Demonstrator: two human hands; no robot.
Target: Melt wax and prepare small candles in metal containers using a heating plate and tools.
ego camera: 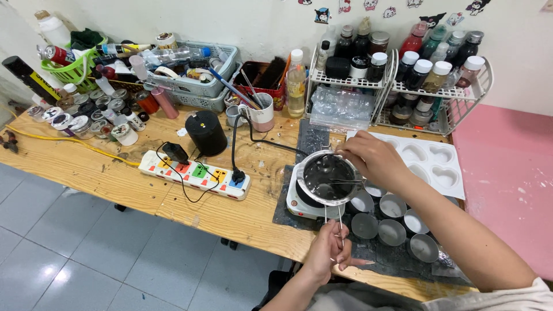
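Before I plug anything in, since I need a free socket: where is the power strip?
In the head view, the white power strip lies on the wooden table, left of the small hotplate, just in front of the black cylinder.

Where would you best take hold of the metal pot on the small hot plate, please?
By its wire handle, from the near side. The pot sits on the hot plate holding dark liquid, and the handle juts toward the table's front edge, away from the bowl. The left hand grips its end there; the right hand is at the rim.
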